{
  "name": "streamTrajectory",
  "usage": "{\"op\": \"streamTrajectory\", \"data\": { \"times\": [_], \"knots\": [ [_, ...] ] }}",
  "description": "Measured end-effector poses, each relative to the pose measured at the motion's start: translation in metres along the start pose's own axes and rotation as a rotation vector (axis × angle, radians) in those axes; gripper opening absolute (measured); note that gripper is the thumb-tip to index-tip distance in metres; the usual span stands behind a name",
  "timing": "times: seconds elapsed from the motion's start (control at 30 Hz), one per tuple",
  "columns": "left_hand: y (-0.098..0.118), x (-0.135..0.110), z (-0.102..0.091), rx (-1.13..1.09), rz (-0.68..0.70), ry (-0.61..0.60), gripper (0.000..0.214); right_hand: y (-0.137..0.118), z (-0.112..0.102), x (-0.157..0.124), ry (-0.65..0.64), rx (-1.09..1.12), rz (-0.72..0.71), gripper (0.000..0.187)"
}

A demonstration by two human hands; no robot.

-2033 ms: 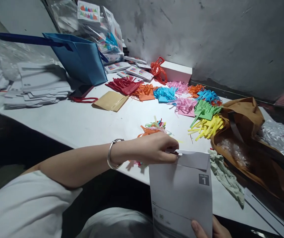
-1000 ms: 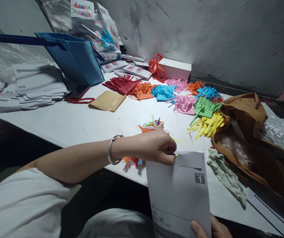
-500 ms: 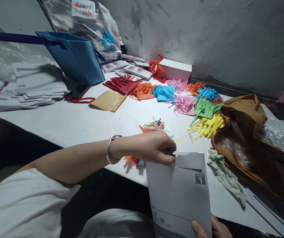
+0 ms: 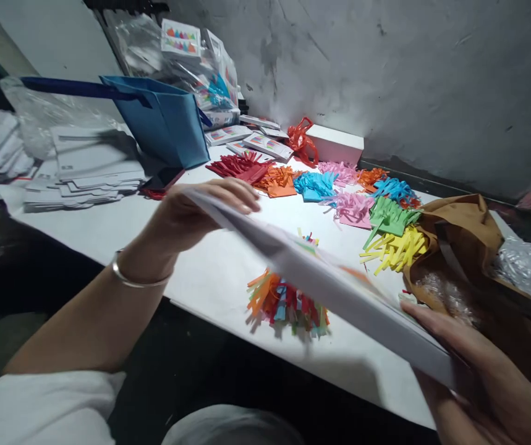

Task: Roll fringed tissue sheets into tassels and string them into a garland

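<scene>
I hold a flat white paper packet (image 4: 311,272) edge-on above the white table (image 4: 121,228), tilted down to the right and blurred. My left hand (image 4: 191,213), with a silver bangle on the wrist, grips its upper left end. Its lower right end rests in my right hand (image 4: 473,364), whose fingers curl under it. A small bunch of mixed coloured fringed paper strips (image 4: 288,303) lies on the table just below the packet.
Piles of fringed paper in red (image 4: 240,165), orange, blue, pink, green (image 4: 388,213) and yellow (image 4: 395,247) lie further back. A blue bag (image 4: 163,120), stacked white packets (image 4: 84,173), a white box (image 4: 334,143) and a brown bag (image 4: 469,247) ring the table. A wall stands behind.
The packet, upright with my left hand pinching its top flap, has swung flat and edge-on. My left hand moved up and left; my right hand now shows fully beneath it.
</scene>
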State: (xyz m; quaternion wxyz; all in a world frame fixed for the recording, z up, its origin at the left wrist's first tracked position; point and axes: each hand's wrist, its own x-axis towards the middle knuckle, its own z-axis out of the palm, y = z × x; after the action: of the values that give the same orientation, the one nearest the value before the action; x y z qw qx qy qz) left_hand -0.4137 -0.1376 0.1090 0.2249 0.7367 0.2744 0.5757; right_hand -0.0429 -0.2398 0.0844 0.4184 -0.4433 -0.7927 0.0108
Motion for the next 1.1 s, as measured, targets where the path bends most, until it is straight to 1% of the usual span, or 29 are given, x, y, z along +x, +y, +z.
{"op": "streamTrajectory", "data": {
  "times": [0.03, 0.07, 0.1, 0.13, 0.2, 0.23, 0.27, 0.3, 0.33, 0.4, 0.47, 0.53, 0.57, 0.6, 0.63, 0.67, 0.7, 0.73, 0.77, 0.8, 0.83, 0.87, 0.9, 0.93, 0.97, 1.0, 1.07, 1.1],
  "knots": [
    [-0.004, -0.007, -0.018, 0.044, 0.025, 0.023, 0.048, -0.006, 0.009, 0.015, -0.02, 0.052, -0.113, 0.049],
    [-0.009, -0.016, -0.037, 0.083, 0.006, 0.049, 0.049, -0.01, 0.02, 0.026, -0.024, 0.121, -0.163, 0.05],
    [-0.016, -0.028, -0.055, 0.111, -0.042, 0.092, 0.046, -0.011, 0.034, 0.034, -0.028, 0.186, -0.182, 0.051],
    [-0.025, -0.042, -0.071, 0.137, -0.116, 0.128, 0.042, -0.008, 0.049, 0.039, -0.018, 0.235, -0.16, 0.05],
    [-0.046, -0.073, -0.098, 0.205, -0.307, 0.255, 0.041, 0.004, 0.084, 0.042, 0.032, 0.257, -0.006, 0.041],
    [-0.057, -0.088, -0.108, 0.243, -0.413, 0.269, 0.042, 0.011, 0.103, 0.04, 0.05, 0.211, 0.091, 0.038],
    [-0.067, -0.102, -0.116, 0.28, -0.5, 0.25, 0.044, 0.017, 0.121, 0.038, 0.023, 0.136, 0.166, 0.038],
    [-0.075, -0.113, -0.122, 0.309, -0.566, 0.226, 0.045, 0.02, 0.139, 0.036, -0.025, 0.062, 0.211, 0.041],
    [-0.082, -0.121, -0.127, 0.334, -0.617, 0.185, 0.045, 0.02, 0.156, 0.034, -0.1, -0.013, 0.246, 0.045],
    [-0.088, -0.128, -0.136, 0.377, -0.681, 0.114, 0.046, 0.013, 0.186, 0.03, -0.275, -0.173, 0.309, 0.053],
    [-0.09, -0.124, -0.147, 0.437, -0.724, 0.084, 0.051, 0.001, 0.207, 0.027, -0.449, -0.32, 0.381, 0.061],
    [-0.088, -0.111, -0.156, 0.522, -0.737, 0.102, 0.056, -0.007, 0.216, 0.023, -0.573, -0.432, 0.428, 0.064],
    [-0.086, -0.104, -0.157, 0.571, -0.73, 0.115, 0.058, -0.007, 0.217, 0.02, -0.614, -0.468, 0.432, 0.06],
    [-0.085, -0.097, -0.155, 0.617, -0.716, 0.117, 0.057, -0.003, 0.215, 0.017, -0.639, -0.49, 0.422, 0.056],
    [-0.083, -0.09, -0.147, 0.655, -0.695, 0.106, 0.056, 0.003, 0.21, 0.014, -0.651, -0.502, 0.409, 0.051],
    [-0.081, -0.085, -0.133, 0.678, -0.668, 0.076, 0.053, 0.012, 0.204, 0.01, -0.661, -0.502, 0.4, 0.05],
    [-0.078, -0.081, -0.114, 0.687, -0.64, 0.019, 0.05, 0.023, 0.195, 0.007, -0.681, -0.482, 0.399, 0.051],
    [-0.075, -0.079, -0.09, 0.681, -0.608, -0.041, 0.046, 0.033, 0.186, 0.004, -0.698, -0.444, 0.407, 0.055],
    [-0.072, -0.079, -0.064, 0.678, -0.575, -0.131, 0.043, 0.041, 0.176, 0.003, -0.705, -0.387, 0.416, 0.059],
    [-0.069, -0.08, -0.037, 0.731, -0.53, -0.285, 0.047, 0.047, 0.167, 0.003, -0.692, -0.318, 0.42, 0.062],
    [-0.065, -0.082, -0.01, 0.791, -0.517, -0.414, 0.056, 0.048, 0.161, 0.005, -0.663, -0.247, 0.418, 0.065],
    [-0.063, -0.084, 0.013, 0.846, -0.539, -0.497, 0.065, 0.045, 0.156, 0.009, -0.612, -0.192, 0.414, 0.067],
    [-0.061, -0.086, 0.033, 0.9, -0.565, -0.564, 0.07, 0.037, 0.156, 0.014, -0.545, -0.17, 0.413, 0.069],
    [-0.061, -0.088, 0.047, 0.947, -0.598, -0.602, 0.073, 0.026, 0.159, 0.02, -0.492, -0.183, 0.414, 0.075],
    [-0.062, -0.09, 0.057, 0.985, -0.625, -0.617, 0.074, 0.014, 0.166, 0.026, -0.44, -0.252, 0.433, 0.081],
    [-0.064, -0.091, 0.063, 1.013, -0.639, -0.616, 0.073, 0.002, 0.175, 0.031, -0.425, -0.338, 0.438, 0.085],
    [-0.07, -0.095, 0.065, 1.033, -0.648, -0.574, 0.069, -0.013, 0.196, 0.035, -0.494, -0.445, 0.423, 0.081],
    [-0.073, -0.097, 0.063, 1.02, -0.644, -0.54, 0.066, -0.014, 0.204, 0.034, -0.537, -0.458, 0.403, 0.075]
  ]
}}
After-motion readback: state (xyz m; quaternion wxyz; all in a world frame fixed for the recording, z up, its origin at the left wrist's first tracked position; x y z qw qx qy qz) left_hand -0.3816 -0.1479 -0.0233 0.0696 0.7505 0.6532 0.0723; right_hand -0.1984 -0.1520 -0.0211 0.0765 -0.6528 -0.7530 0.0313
